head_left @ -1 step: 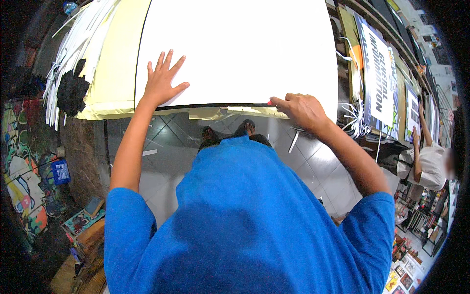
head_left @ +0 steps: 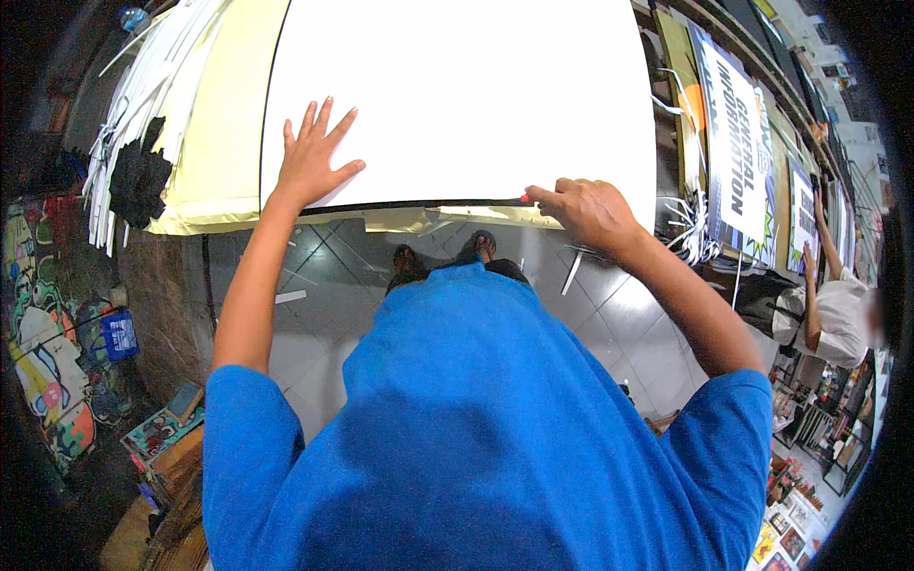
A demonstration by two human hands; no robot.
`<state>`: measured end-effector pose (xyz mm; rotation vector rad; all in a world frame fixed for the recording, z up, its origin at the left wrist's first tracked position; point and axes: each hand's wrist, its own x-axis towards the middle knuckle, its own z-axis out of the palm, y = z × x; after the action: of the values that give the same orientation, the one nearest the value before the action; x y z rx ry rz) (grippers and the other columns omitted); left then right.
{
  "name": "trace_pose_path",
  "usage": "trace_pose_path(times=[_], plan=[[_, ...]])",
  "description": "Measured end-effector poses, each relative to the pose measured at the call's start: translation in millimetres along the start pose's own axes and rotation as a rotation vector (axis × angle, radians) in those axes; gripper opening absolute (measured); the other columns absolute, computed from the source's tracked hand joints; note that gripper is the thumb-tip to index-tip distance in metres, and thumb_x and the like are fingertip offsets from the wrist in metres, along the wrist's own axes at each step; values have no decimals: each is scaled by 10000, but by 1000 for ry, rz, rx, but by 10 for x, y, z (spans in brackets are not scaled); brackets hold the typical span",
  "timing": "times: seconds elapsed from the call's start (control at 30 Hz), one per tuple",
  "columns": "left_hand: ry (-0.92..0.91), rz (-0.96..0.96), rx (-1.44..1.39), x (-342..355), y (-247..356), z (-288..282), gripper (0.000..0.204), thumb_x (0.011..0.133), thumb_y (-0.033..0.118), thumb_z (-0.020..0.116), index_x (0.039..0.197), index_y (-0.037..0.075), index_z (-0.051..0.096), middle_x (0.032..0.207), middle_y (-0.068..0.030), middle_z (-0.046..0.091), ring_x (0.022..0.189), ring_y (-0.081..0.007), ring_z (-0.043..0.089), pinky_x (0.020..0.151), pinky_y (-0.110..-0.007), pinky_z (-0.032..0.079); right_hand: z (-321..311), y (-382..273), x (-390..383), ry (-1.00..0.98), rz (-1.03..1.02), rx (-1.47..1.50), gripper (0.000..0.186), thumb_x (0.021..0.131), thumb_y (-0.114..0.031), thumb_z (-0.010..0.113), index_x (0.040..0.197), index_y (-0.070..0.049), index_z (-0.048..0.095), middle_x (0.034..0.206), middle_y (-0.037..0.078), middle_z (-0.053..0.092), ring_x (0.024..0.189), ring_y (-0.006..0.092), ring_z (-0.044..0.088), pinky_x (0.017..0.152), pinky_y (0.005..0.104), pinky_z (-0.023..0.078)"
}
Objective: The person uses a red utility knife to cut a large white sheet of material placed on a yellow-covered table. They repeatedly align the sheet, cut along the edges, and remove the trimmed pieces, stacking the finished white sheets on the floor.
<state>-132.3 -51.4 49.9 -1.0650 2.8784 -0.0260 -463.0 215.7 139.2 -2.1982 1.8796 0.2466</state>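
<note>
A large white board (head_left: 466, 95) lies on the table, with a dark strip (head_left: 409, 205) showing along its near edge. Flat on the board's near left part rests my left hand (head_left: 312, 162), fingers spread. At the near edge, toward the right, my right hand (head_left: 595, 214) is closed, its index finger stretched along the edge. A small red tip (head_left: 525, 199) pokes out by that fingertip; the rest of that object is hidden in the hand. Pale yellow sheeting (head_left: 221, 105) extends under the board to the left and hangs past the near edge.
White strips (head_left: 157, 86) and a crumpled black cloth (head_left: 143, 176) lie at the table's left end. Printed signs (head_left: 733, 143) stand on the right, where another person in a white shirt (head_left: 843, 324) reaches over one. Offcuts (head_left: 571, 273) litter the tiled floor.
Almost nothing differs. The view has shifted very slightly; both hands keep their places on the board and at its edge.
</note>
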Motion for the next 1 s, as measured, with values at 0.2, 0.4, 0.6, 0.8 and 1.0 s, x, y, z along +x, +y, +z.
trace_pose_path(times=[0.2, 0.4, 0.6, 0.8, 1.0], plan=[[6, 7, -4, -9, -22, 41, 873, 827, 607, 637, 1564, 343, 250, 1650, -121, 135, 1513, -357, 126, 1159, -670, 91, -34, 488, -465, -115, 78, 39, 315, 948, -233, 560, 1262, -225, 577, 854, 124, 677, 743, 308, 699, 623, 452, 543], [11, -60, -33, -4, 69, 13, 868, 804, 696, 616, 1541, 344, 323, 1640, -119, 185, 1516, -335, 139, 1160, -666, 89, 84, 517, -923, 270, 417, 342, 369, 958, -194, 610, 1324, -152, 605, 899, 145, 693, 741, 294, 671, 649, 381, 508], [-48, -187, -166, -512, 457, -36, 838, 867, 629, 590, 1554, 233, 318, 1613, -204, 204, 1501, -387, 153, 1128, -704, 112, 688, -76, -1230, 447, 783, 1060, 370, 988, -114, 531, 1343, -18, 577, 1074, 95, 703, 889, 173, 648, 826, 313, 501], [413, -748, -445, -1132, -41, 65, 664, 834, 275, 756, 1355, -15, 465, 1415, -259, 452, 1236, -383, 493, 1052, -463, 390, 1119, -793, -1464, 679, 883, 1419, 370, 1038, -161, 479, 1381, -33, 534, 888, 3, 578, 651, 48, 465, 564, 218, 398], [-59, -940, -1609, -1526, -232, 349, 456, 944, 256, 675, 1244, -61, 543, 1181, -151, 637, 1006, -225, 632, 864, -342, 517, 1247, -1030, -1467, 827, 824, 1478, 385, 1055, -228, 486, 1390, -38, 506, 872, 38, 597, 632, 63, 497, 540, 217, 407]])
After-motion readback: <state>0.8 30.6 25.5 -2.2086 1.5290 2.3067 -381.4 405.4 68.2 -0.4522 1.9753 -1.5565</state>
